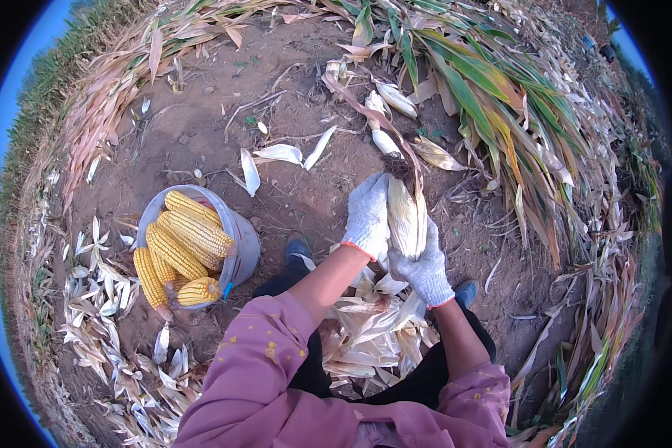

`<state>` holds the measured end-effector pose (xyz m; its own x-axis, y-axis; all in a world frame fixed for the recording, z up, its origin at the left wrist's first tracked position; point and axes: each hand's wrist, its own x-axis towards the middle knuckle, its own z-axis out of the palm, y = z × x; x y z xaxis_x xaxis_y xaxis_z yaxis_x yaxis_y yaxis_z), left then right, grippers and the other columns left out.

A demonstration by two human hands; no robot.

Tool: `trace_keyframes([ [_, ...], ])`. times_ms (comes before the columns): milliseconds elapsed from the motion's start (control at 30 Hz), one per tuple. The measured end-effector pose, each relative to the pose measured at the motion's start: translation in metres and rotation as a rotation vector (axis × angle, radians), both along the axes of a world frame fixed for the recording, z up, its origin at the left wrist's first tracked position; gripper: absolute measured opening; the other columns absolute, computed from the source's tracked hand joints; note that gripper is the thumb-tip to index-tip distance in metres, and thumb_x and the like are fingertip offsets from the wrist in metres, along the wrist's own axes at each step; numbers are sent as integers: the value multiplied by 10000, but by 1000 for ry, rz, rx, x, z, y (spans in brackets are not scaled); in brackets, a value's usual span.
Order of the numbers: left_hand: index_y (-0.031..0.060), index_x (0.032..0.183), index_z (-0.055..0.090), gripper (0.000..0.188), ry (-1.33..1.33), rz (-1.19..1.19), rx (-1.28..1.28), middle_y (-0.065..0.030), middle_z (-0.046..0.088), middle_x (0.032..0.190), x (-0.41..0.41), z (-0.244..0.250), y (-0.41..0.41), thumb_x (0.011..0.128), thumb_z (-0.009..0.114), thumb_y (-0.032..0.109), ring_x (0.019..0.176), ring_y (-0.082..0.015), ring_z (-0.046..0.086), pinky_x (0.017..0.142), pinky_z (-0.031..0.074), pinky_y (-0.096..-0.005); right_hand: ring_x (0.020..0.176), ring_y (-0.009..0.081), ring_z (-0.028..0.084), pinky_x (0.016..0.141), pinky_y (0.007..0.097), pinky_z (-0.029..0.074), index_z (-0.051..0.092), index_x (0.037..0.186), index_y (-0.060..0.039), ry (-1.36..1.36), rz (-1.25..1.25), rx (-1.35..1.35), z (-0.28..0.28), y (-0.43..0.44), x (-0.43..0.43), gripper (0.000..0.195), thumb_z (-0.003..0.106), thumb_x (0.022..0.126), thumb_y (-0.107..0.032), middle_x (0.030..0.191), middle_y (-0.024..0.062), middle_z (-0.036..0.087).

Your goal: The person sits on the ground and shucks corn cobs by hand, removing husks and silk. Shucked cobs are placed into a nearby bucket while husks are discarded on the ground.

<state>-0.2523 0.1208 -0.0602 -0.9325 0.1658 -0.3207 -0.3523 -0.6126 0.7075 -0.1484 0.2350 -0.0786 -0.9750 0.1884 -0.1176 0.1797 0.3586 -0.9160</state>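
Note:
Both my hands wear white knitted gloves with orange cuffs. Between them is an ear of corn in its dry husk (406,221), its dark silk end pointing away from me. My left hand (368,215) grips the ear's left side near the silk. Around the lower end and right side closes my right hand (425,271). A long dry leaf (395,131) runs from the ear out over the ground. Unhusked ears (396,99) lie just beyond my hands. To my left, a white bucket (245,241) is heaped with husked yellow ears of corn (193,229).
Loose husks (369,336) are piled between my feet. More husks (103,291) litter the soil at left. Cut corn stalks with green and yellow leaves (481,95) lie at upper right. Dry leaves (103,112) form a row at upper left. Bare soil (308,190) shows ahead.

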Motion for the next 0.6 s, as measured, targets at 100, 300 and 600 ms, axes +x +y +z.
trace_keyframes([
  [100,27,1046,613,241,-23,-10,-10,-81,631,966,1,-15,-9,951,493,214,851,-185,619,778,496,-332,1159,292,587,964,376,471,262,1448,-72,-36,80,-75,11,2,-3,887,776,770,-320,1283,195,561],
  [300,18,1136,579,277,-70,-80,208,-117,619,1097,23,-20,25,984,483,228,986,-228,610,906,483,-380,1187,288,561,992,386,448,322,1418,-41,77,-270,-17,16,6,-18,858,799,761,-317,1305,240,527],
  [600,8,1138,561,268,72,-473,623,-160,616,1155,15,-33,21,997,478,220,1096,-294,581,1002,445,-434,873,141,590,778,333,501,568,1175,-27,83,-621,-954,19,38,-29,336,624,925,-244,1002,50,615],
])
